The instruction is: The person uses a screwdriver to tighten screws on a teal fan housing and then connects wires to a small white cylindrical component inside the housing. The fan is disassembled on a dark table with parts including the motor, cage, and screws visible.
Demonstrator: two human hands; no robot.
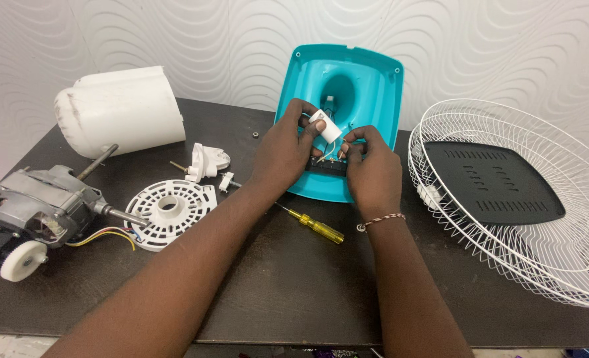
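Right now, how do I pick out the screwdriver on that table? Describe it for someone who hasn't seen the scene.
Start at the turquoise fan base standing open at the back middle of the dark table. Just below its near edge, between the person's two forearms, the screwdriver lies flat on the table. It is the only tool with a clear yellow handle and a thin metal shaft; the parts to its left are white or grey.

Bright, even light; sharp focus

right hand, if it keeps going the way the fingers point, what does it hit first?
The right hand points up and slightly left, away from the person, into the upturned teal fan base. First in line looks like the white cylindrical capacitor held by the left hand, then the base's inner wall. Depth is unclear.
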